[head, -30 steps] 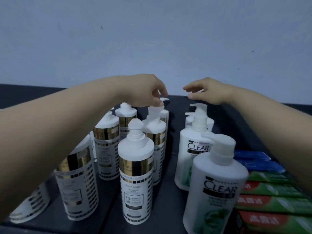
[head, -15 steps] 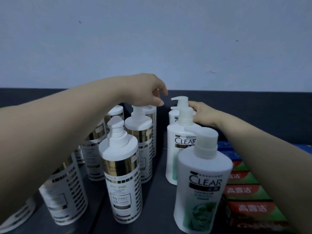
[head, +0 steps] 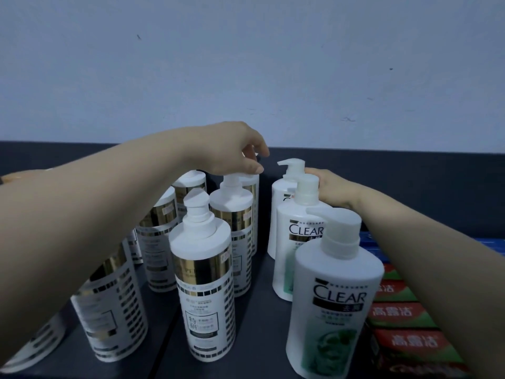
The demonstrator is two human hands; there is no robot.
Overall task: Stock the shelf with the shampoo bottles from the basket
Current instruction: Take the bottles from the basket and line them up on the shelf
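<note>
Near the shelf (head: 262, 310) rear edge, left hand (head: 235, 153) pinches gold-banded bottle (head: 252, 203) pump; right hand (head: 334, 188), behind rear CLEAR bottle (head: 278, 192), grip hidden; lane separates rows.

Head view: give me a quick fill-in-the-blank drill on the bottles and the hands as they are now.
The left hand reaches over pump bottles with ____ bands.
The right hand reaches behind white bottles labelled ____.
That white row holds ____ bottles.
Stacked boxes lie to the ____ of that row.
Missing words: gold; CLEAR; three; right.
</note>
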